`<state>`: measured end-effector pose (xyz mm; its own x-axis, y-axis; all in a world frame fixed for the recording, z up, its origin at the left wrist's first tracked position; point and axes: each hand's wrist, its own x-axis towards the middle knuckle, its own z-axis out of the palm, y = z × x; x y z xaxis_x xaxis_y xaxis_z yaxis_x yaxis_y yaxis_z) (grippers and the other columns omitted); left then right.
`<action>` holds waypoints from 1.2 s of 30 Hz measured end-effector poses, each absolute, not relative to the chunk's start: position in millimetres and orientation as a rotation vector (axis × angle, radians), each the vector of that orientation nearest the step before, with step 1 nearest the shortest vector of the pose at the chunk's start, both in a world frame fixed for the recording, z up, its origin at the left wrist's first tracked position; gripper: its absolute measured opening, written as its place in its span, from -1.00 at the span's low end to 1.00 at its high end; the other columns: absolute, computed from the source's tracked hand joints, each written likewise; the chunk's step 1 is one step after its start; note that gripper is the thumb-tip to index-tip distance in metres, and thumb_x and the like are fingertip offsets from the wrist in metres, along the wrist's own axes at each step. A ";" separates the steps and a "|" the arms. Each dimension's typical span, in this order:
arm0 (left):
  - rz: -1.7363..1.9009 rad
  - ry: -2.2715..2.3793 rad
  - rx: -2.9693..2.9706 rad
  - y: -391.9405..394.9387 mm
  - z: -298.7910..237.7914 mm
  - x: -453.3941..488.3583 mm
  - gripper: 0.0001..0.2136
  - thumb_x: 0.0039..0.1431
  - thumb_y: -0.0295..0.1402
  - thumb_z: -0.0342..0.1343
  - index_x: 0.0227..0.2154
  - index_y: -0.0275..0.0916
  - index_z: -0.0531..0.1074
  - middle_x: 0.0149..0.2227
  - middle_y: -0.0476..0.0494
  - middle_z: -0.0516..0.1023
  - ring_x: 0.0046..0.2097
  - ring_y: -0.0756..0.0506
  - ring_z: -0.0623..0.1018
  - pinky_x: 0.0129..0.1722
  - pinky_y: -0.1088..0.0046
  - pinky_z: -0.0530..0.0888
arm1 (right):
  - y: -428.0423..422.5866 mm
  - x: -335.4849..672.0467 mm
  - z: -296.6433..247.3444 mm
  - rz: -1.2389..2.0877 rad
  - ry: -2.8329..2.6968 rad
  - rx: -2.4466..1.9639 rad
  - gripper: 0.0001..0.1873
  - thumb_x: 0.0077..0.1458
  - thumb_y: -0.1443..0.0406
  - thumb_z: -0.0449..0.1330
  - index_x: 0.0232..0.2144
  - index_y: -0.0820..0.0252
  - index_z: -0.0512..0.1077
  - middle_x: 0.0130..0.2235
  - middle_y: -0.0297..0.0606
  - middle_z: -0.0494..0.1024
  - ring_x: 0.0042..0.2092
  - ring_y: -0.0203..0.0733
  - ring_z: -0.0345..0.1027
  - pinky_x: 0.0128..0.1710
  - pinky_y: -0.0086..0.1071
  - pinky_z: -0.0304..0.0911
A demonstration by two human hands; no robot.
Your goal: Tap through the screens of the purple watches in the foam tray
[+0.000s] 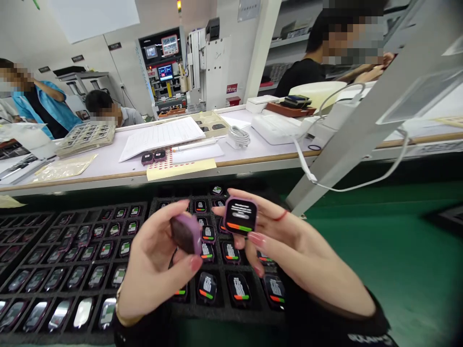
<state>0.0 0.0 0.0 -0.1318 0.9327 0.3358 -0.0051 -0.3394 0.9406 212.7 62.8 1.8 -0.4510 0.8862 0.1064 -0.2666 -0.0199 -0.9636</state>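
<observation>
The left hand [155, 270] has its fingers and thumb curled shut around a purple smartwatch body [186, 233], which is turned so its dark back or side shows. Just to the right, the right hand [292, 246] pinches a second purple smartwatch body [240, 216] between its fingers, lit screen toward the camera, showing white text and a red-and-green bar. The two watches sit close together, just apart, above a black compartment tray [231, 313] filled with more lit watch bodies. Another black tray [25, 222] lies to the left, partly filled. At the right is a green surface [379, 250]. On the far table [108, 166] lie paper sheets [162, 135], two dark watch bodies [154, 157] and a coiled white cable [238, 136].
</observation>
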 end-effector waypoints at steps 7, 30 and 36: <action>1.577 1.038 1.375 30.0 3.7 18.9 -0.60 0.29 -0.39 0.26 0.14 0.13 0.48 -0.01 -0.03 0.58 -0.07 0.03 0.57 -0.09 0.64 0.54 | 85.6 199.4 -14.4 1.534 -1.422 -0.609 -0.47 0.28 0.17 0.33 0.24 0.06 0.36 -0.08 -0.14 0.54 -0.32 -0.24 0.40 -0.52 -0.54 0.41; 1.415 1.201 1.456 30.1 -3.0 22.3 -0.60 0.40 -0.27 0.09 0.25 0.16 0.38 0.00 -0.10 0.55 -0.13 0.00 0.51 -0.11 0.55 0.51 | 82.6 199.8 -8.4 1.423 -1.370 -0.771 -0.49 0.32 -0.10 0.20 0.05 0.14 0.51 -0.27 -0.20 0.52 -0.43 -0.26 0.32 -0.60 -0.51 0.25; 1.442 1.199 1.425 31.3 -3.3 21.6 -0.59 0.40 -0.26 0.10 0.26 0.17 0.37 0.01 -0.08 0.53 -0.07 -0.02 0.51 -0.03 0.50 0.51 | 83.9 199.1 -8.0 1.479 -1.322 -0.713 -0.58 0.36 -0.01 0.19 0.05 0.14 0.52 -0.09 -0.12 0.57 -0.37 -0.25 0.37 -0.58 -0.53 0.29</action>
<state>21.6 31.3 -3.3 -0.0818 0.9589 0.2717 0.0926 -0.2641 0.9600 199.1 83.9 -8.0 -0.3391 0.9233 0.1801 -0.2824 0.0828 -0.9557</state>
